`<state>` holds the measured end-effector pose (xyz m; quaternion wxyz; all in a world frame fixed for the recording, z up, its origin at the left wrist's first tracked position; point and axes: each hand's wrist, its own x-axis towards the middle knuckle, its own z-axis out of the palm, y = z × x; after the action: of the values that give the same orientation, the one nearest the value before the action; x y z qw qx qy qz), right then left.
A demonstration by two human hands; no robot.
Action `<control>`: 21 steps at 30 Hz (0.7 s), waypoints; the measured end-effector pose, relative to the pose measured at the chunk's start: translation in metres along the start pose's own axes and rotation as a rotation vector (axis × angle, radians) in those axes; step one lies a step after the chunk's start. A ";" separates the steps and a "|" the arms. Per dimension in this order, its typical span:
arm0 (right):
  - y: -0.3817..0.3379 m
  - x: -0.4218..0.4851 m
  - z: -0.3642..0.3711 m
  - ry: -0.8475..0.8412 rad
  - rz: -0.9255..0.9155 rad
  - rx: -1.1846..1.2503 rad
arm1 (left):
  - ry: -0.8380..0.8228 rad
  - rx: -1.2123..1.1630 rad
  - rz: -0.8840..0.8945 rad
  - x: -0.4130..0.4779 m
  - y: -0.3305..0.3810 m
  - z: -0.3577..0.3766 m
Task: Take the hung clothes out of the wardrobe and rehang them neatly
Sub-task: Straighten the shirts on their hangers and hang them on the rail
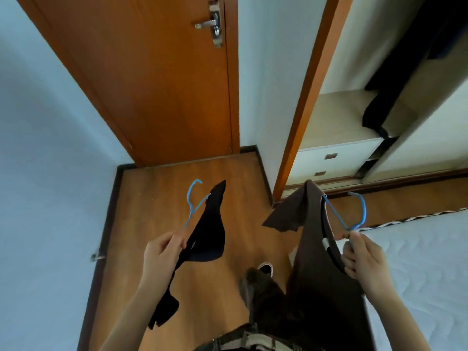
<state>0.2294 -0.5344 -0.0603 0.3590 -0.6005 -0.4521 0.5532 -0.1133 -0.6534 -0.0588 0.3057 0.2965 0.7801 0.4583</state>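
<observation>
Currently left hand (164, 252) pinches hanger (193, 202) with black garment (205, 234); right hand (364, 259) grips brown shirt's (311, 249) hanger (354, 214), outside wardrobe (354, 117). Risk: black garment hangs off one arm, may slide floorward.

Left hand (164, 249) holds left hanger (193, 198), left garment (207, 231) hanging on it. Right hand (364, 257) holds right hanger (354, 211), right garment (316, 262) on it. Door (157, 79) ahead left. Wardrobe (311, 72) ahead right, hung clothes (395, 79) inside above drawers (331, 160). Mattress (417, 262) right, below right hand.
</observation>
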 end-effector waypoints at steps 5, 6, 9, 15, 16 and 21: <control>-0.038 0.116 -0.001 0.098 -0.014 0.097 | -0.044 0.053 0.059 0.103 0.053 0.070; -0.048 0.135 -0.003 0.120 -0.022 0.109 | -0.063 0.041 0.069 0.120 0.066 0.083; -0.084 0.193 -0.014 0.176 -0.058 0.132 | -0.183 0.057 0.126 0.171 0.112 0.126; -0.146 0.281 -0.035 0.241 -0.102 0.159 | -0.510 0.051 0.211 0.246 0.198 0.210; -0.155 0.295 -0.039 0.256 -0.115 0.154 | -0.548 0.029 0.218 0.258 0.211 0.226; -0.200 0.358 -0.062 0.367 -0.160 0.156 | -0.752 -0.126 0.147 0.313 0.273 0.315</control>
<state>0.2543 -0.1269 0.0123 0.5235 -0.6239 -0.3811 0.4375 -0.0269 -0.1421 -0.0024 0.5542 0.4796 0.5607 0.3852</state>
